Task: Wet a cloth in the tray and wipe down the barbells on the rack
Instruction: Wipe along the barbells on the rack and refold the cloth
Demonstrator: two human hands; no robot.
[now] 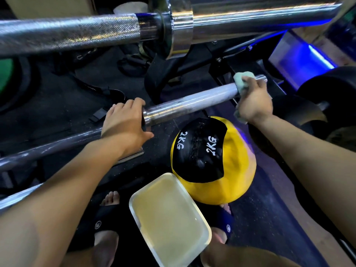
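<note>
Fingers of my right hand (254,101) grip a pale green cloth (243,81) around the lower steel barbell's sleeve (188,105). My left hand (125,122) curls over its collar.

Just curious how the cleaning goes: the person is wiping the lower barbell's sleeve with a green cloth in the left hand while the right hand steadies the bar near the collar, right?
Not quite: the hands are swapped. In the head view the right hand holds the green cloth on the lower barbell near the sleeve's end, while the left hand steadies the bar near the collar.
</note>
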